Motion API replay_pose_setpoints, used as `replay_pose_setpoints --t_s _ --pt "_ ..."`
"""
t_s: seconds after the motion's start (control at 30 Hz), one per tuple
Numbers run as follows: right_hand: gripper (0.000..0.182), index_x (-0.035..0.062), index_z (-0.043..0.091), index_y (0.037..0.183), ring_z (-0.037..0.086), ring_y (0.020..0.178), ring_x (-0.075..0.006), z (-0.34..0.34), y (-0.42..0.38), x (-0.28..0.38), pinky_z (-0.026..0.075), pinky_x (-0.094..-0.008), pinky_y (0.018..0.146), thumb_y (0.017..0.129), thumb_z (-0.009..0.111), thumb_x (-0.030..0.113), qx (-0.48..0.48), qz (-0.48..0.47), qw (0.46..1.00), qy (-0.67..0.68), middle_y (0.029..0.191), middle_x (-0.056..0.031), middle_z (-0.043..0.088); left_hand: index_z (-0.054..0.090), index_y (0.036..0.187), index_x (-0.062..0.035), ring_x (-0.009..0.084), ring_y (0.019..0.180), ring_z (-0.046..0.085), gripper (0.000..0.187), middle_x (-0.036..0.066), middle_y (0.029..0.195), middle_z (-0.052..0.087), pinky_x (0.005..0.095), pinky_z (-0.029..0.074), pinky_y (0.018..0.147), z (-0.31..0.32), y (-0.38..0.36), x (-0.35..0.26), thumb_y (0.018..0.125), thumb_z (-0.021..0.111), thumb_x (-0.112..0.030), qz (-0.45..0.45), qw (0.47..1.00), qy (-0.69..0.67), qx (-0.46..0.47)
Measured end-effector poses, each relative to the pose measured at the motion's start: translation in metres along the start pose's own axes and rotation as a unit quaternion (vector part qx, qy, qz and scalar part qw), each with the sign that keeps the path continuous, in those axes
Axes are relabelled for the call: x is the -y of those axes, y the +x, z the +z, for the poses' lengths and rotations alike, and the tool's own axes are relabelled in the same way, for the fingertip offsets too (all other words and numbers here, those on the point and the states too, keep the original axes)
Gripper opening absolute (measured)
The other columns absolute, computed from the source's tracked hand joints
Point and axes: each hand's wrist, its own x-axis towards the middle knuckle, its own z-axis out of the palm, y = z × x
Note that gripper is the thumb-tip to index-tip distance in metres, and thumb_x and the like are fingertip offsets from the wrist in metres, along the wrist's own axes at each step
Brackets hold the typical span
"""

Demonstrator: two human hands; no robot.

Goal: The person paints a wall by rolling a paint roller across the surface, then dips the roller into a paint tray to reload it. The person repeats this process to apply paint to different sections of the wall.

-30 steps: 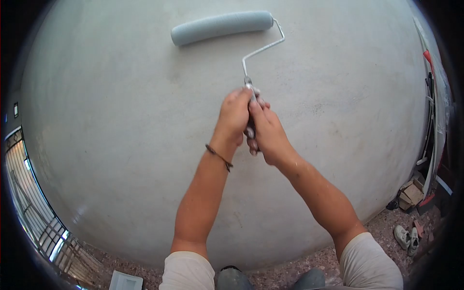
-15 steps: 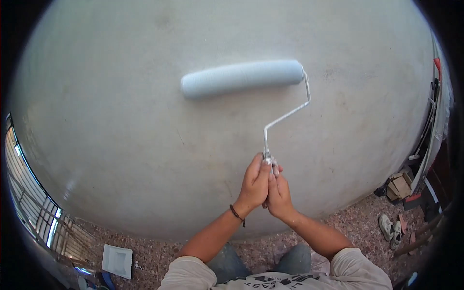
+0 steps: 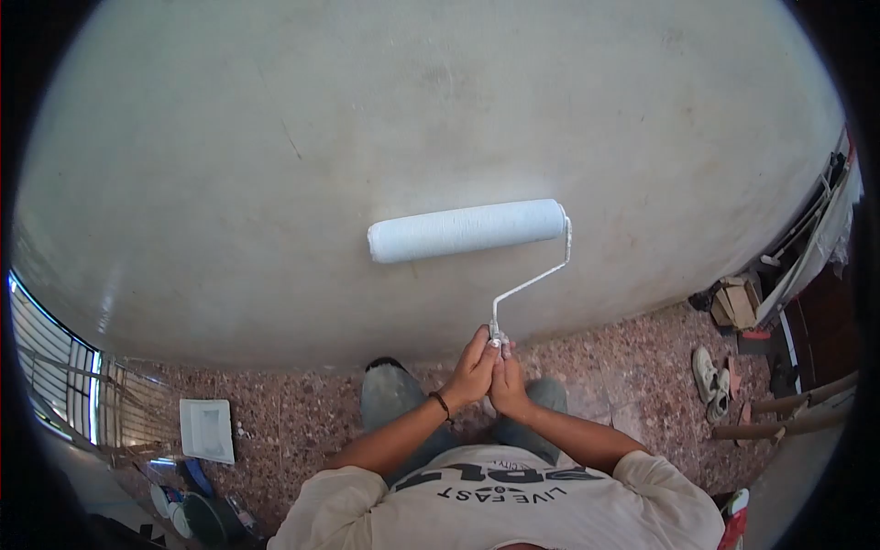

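Both of my hands are wrapped round the handle of a paint roller [image 3: 467, 231], side by side near the lower middle. My left hand [image 3: 472, 368], with a dark bracelet at its wrist, grips from the left. From the right, my right hand [image 3: 508, 383] closes on the same handle. The white wire frame runs up from my fingers to the right end of the long pale roller sleeve, which lies against the grey wall [image 3: 275, 229]. My fingers hide most of the handle.
A white tray [image 3: 207, 431] lies on the speckled floor [image 3: 312, 412] at left, near a dark bucket [image 3: 213, 521]. Shoes [image 3: 710, 380], wooden poles [image 3: 779, 426] and a cardboard box [image 3: 735, 302] are at right. A barred window [image 3: 60, 357] is at far left.
The roller and both hands have moved down in the view, with the handle still gripped. More of the floor, my legs and my shirt now shows.
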Motion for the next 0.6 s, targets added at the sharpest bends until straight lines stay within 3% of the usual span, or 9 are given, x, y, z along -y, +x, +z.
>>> replay_pose_setpoints --t_s 0.1,0.13,0.17,0.23,0.27,0.33,0.43,0.47,0.6 --pt "0.029 -0.0045 0.049 0.108 0.052 0.065 -0.0172 0.004 -0.022 -0.022 0.043 -0.0329 0.06 0.095 0.036 0.017 -0.019 -0.004 0.999 -0.036 0.073 -0.0106 0.056 0.045 0.103 -0.0018 0.0124 0.088 0.052 0.017 0.007 0.093 0.055 0.0264 0.042 0.082 -0.005 -0.018 0.031 0.095 0.032 -0.011 -0.051 0.999 0.011 -0.004" --pt "0.029 -0.0044 0.05 0.106 0.053 0.065 -0.0183 0.0 -0.033 -0.029 0.043 -0.0337 0.061 0.095 0.036 0.018 0.021 0.105 0.994 -0.031 0.074 -0.0127 0.057 0.045 0.106 -0.002 0.0117 0.09 0.051 0.019 0.007 0.097 0.055 0.0259 0.042 0.085 -0.005 -0.026 0.039 0.094 0.031 -0.009 -0.076 0.997 0.006 0.001" --pt "0.029 -0.0044 0.05 0.106 0.053 0.065 -0.0183 0.001 -0.042 -0.035 0.043 -0.0337 0.061 0.095 0.036 0.018 0.021 0.115 0.993 -0.032 0.074 -0.0127 0.057 0.045 0.106 -0.002 0.0117 0.09 0.051 0.019 0.007 0.097 0.055 0.0259 0.042 0.085 -0.004 -0.035 0.047 0.094 0.031 -0.009 -0.085 0.996 0.002 0.0" --pt "0.031 -0.005 0.051 0.104 0.054 0.064 -0.0197 0.003 -0.052 -0.048 0.043 -0.0343 0.06 0.095 0.036 0.02 -0.008 0.014 0.997 -0.078 0.07 -0.0137 0.056 0.046 0.106 -0.0021 0.0119 0.088 0.052 0.02 0.007 0.096 0.055 0.0262 0.042 0.083 -0.001 -0.044 0.051 0.093 0.031 -0.009 -0.12 0.993 0.0 -0.015" --pt "0.031 -0.005 0.051 0.104 0.054 0.064 -0.0197 0.004 -0.06 -0.055 0.043 -0.0343 0.06 0.095 0.036 0.02 -0.009 0.022 0.997 -0.08 0.07 -0.0137 0.056 0.046 0.106 -0.0021 0.0119 0.088 0.052 0.02 0.007 0.096 0.055 0.0262 0.042 0.083 0.0 -0.049 0.056 0.093 0.031 -0.009 -0.127 0.992 -0.003 -0.014" --pt "0.033 -0.0057 0.052 0.098 0.053 0.062 -0.0202 0.004 -0.074 -0.064 0.042 -0.034 0.059 0.096 0.037 0.023 -0.011 0.098 0.994 -0.047 0.068 -0.0131 0.055 0.046 0.105 -0.0025 0.0123 0.086 0.052 0.021 0.006 0.093 0.055 0.0264 0.043 0.081 -0.001 -0.059 0.075 0.092 0.031 -0.008 -0.174 0.983 -0.053 -0.016" --pt "0.035 -0.0063 0.052 0.094 0.053 0.064 -0.0192 0.002 -0.091 -0.071 0.042 -0.034 0.059 0.096 0.036 0.025 -0.011 0.133 0.99 -0.051 0.07 -0.0142 0.055 0.046 0.104 -0.0026 0.0127 0.087 0.053 0.02 0.006 0.093 0.056 0.0262 0.043 0.08 0.0 -0.071 0.101 0.091 0.032 -0.009 -0.181 0.98 -0.077 -0.015" --pt "0.037 -0.0062 0.052 0.091 0.051 0.063 -0.0177 0.002 -0.1 -0.081 0.041 -0.0328 0.059 0.097 0.037 0.027 -0.008 0.192 0.981 -0.025 0.07 -0.0118 0.054 0.046 0.104 -0.0026 0.0127 0.087 0.053 0.02 0.006 0.093 0.056 0.0262 0.043 0.08 -0.001 -0.077 0.108 0.091 0.032 -0.009 -0.188 0.978 -0.083 -0.019" --pt "0.041 -0.0064 0.052 0.089 0.047 0.062 -0.0154 0.001 -0.114 -0.081 0.04 -0.0302 0.058 0.097 0.036 0.031 0.004 0.28 0.96 0.012 0.067 -0.0066 0.049 0.046 0.099 -0.0027 0.0146 0.085 0.055 0.017 0.008 0.09 0.057 0.0271 0.045 0.079 0.0 -0.091 0.127 0.091 0.033 -0.01 -0.245 0.963 -0.113 -0.018"
